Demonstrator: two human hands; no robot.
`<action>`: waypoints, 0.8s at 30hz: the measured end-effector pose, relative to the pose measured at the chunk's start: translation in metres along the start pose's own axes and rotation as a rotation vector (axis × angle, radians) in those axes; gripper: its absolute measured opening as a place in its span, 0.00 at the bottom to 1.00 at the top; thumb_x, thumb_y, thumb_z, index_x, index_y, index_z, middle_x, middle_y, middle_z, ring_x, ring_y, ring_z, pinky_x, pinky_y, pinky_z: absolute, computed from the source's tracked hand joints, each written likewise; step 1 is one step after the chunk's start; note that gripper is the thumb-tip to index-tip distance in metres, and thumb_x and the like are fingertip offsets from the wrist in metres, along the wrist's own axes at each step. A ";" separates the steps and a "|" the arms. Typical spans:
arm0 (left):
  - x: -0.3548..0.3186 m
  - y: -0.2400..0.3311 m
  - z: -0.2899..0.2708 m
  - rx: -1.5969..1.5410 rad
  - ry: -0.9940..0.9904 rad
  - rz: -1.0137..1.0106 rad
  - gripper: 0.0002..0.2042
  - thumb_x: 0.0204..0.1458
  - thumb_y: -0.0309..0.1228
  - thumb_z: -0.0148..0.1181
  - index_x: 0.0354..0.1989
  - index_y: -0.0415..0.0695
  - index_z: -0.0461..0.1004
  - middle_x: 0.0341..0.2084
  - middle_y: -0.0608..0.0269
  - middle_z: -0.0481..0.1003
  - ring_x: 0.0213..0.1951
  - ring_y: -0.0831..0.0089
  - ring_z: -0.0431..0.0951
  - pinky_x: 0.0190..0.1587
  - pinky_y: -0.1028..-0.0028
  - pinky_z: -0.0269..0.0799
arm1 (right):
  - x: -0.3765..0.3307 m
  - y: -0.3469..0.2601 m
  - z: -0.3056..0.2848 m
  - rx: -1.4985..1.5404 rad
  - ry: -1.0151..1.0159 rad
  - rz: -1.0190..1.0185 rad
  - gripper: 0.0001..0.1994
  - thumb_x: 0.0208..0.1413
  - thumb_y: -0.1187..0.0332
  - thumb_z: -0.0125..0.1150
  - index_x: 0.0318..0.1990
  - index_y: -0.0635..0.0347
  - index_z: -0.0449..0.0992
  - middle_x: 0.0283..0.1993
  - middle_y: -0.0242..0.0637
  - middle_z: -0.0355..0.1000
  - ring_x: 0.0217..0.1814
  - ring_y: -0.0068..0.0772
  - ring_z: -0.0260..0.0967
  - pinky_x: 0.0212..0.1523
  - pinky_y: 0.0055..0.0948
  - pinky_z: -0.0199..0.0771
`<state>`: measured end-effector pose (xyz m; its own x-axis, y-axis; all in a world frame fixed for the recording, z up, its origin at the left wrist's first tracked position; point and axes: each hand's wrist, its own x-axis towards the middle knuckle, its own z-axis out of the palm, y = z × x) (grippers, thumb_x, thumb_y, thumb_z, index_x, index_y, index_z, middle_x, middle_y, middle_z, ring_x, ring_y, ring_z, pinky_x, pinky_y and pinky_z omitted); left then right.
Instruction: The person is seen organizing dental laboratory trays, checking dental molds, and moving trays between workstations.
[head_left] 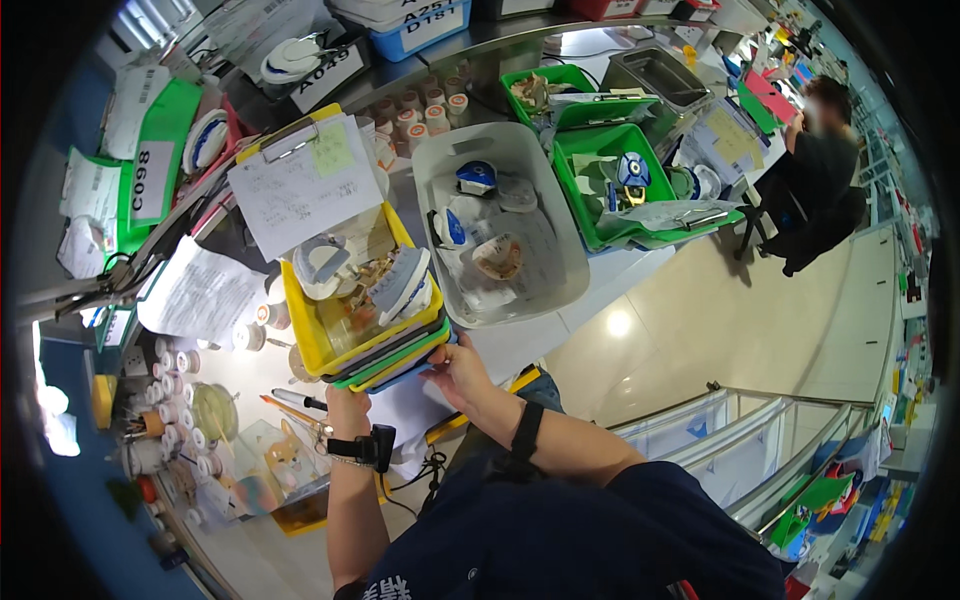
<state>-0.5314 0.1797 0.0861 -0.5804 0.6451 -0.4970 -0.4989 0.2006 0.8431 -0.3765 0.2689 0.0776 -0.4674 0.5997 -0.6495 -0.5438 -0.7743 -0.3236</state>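
Observation:
A stack of plastic trays (398, 358) sits between my hands, with a yellow tray (312, 345) on top and grey, green, yellow and blue edges below. My left hand (348, 404) is closed at the near left corner, its fingers partly hidden under the stack. At the near right corner, my right hand (462, 376) grips the lower trays. Inside the top tray lie a white dental model (324, 266), a blue-and-white dental model (402, 287) and small tan pieces. A yellow clipboard with handwritten paper (305, 185) leans at the tray's far end.
Beyond the stack stands a translucent tub (572, 262) with several dental models. Green trays (590, 238) lie to its right. Several small jars (437, 118) stand behind, with more at the left. A marker (300, 399) lies near my left wrist. Another person (815, 170) sits at the far right.

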 end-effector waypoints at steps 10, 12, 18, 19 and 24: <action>0.038 0.007 0.005 0.051 -0.012 0.004 0.09 0.54 0.35 0.42 0.24 0.49 0.62 0.10 0.75 0.57 0.08 0.86 0.50 0.09 0.85 0.44 | 0.044 0.010 -0.009 -0.176 -0.071 -0.105 0.20 0.43 0.75 0.50 0.48 0.55 0.60 0.35 0.35 0.64 0.35 0.27 0.62 0.40 0.35 0.64; 0.040 0.004 -0.001 0.055 -0.021 0.018 0.09 0.54 0.36 0.42 0.23 0.49 0.62 0.10 0.75 0.55 0.08 0.86 0.50 0.09 0.84 0.43 | 0.045 0.008 -0.005 -0.335 -0.034 -0.131 0.20 0.44 0.72 0.52 0.48 0.56 0.60 0.35 0.35 0.65 0.35 0.26 0.62 0.38 0.33 0.65; -0.003 0.004 -0.012 -0.265 0.011 -0.153 0.15 0.55 0.45 0.43 0.29 0.45 0.65 0.10 0.73 0.52 0.12 0.83 0.49 0.14 0.82 0.45 | 0.033 -0.008 -0.012 -0.987 -0.113 -0.240 0.29 0.41 0.63 0.56 0.51 0.65 0.58 0.42 0.53 0.65 0.40 0.47 0.65 0.41 0.34 0.64; -0.019 0.007 -0.013 -0.329 -0.026 -0.207 0.16 0.55 0.46 0.43 0.31 0.43 0.66 0.11 0.72 0.54 0.13 0.83 0.51 0.15 0.82 0.48 | 0.031 -0.006 -0.014 -0.987 -0.102 -0.262 0.29 0.40 0.62 0.57 0.50 0.67 0.58 0.42 0.55 0.65 0.41 0.48 0.65 0.41 0.35 0.65; -0.066 0.008 0.009 -0.565 -0.283 -0.419 0.28 0.54 0.53 0.35 0.46 0.37 0.62 0.30 0.58 0.69 0.30 0.69 0.68 0.31 0.74 0.65 | -0.012 -0.030 -0.015 -1.441 -0.195 -0.159 0.25 0.39 0.61 0.58 0.43 0.69 0.65 0.36 0.55 0.69 0.36 0.52 0.68 0.37 0.38 0.68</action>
<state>-0.4912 0.1459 0.1270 -0.1200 0.7780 -0.6168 -0.9394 0.1119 0.3239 -0.3444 0.2814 0.0848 -0.6188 0.6227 -0.4788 0.5016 -0.1558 -0.8510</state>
